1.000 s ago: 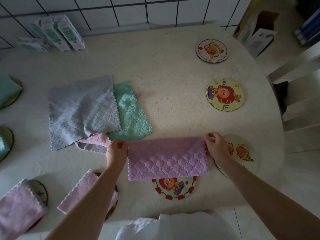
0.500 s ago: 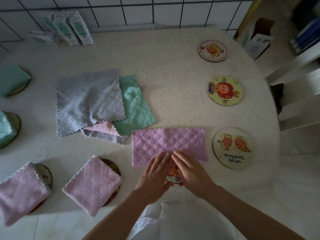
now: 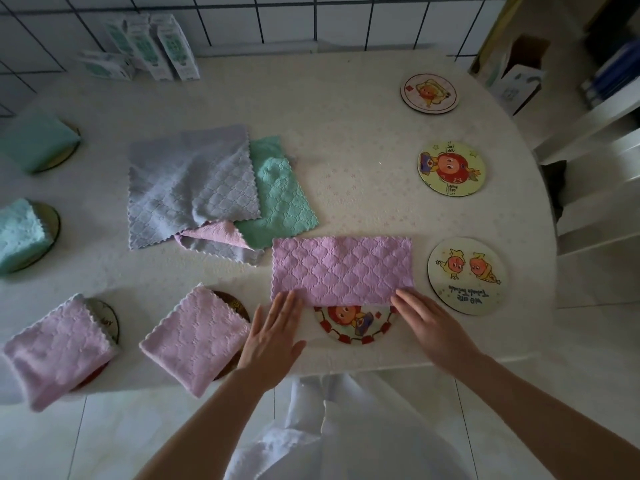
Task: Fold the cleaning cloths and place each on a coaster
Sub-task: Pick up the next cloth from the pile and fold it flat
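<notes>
A pink cloth (image 3: 343, 270), folded into a long rectangle, lies flat near the table's front edge and covers the top of a red-rimmed coaster (image 3: 356, 323). My left hand (image 3: 273, 336) lies flat with straight fingers touching the cloth's near left corner. My right hand (image 3: 433, 325) lies flat at the near right corner. Both hold nothing. A loose pile sits behind: a grey cloth (image 3: 190, 183), a green cloth (image 3: 280, 199) and a pink one (image 3: 216, 233) peeking out underneath.
Folded pink cloths (image 3: 197, 337) (image 3: 59, 351) and folded green cloths (image 3: 20, 233) (image 3: 38, 140) sit on coasters at the left. Three bare coasters (image 3: 467, 275) (image 3: 450, 169) (image 3: 429, 93) line the right side. Boxes (image 3: 152, 46) stand by the tiled wall. The table's edge runs just below my hands.
The pink cloth went from held up by its corners to lying flat. My hands met at its near edge, then slid apart to the two near corners.
</notes>
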Demonstrator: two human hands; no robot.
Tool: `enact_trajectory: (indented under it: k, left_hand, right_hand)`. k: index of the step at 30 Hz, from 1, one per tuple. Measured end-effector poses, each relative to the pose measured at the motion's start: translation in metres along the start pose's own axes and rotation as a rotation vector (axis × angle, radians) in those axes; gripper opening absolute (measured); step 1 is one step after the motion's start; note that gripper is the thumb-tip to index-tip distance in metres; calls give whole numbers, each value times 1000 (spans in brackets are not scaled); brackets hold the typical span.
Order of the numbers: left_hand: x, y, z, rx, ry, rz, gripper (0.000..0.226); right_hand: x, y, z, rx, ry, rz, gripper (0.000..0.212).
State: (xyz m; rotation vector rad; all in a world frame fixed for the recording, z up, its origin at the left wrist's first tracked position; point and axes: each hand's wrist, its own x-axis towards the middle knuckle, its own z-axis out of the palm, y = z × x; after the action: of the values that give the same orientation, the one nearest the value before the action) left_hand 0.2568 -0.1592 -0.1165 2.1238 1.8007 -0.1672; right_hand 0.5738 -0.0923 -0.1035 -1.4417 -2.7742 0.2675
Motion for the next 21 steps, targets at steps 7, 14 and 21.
enact_trajectory:
  k: [7, 14, 21]
  left_hand:
    - [-8, -6, 2, -10, 28, -112, 83]
    - [-2, 21, -10, -1, -36, -282, 81]
    - [18, 72, -17, -246, 5, -564, 87]
  right_hand:
    - [8, 1, -1, -104, -87, -11, 64]
    - [26, -2, -9, -168, -127, -40, 47]
    - [44, 16, -20, -109, -160, -161, 51]
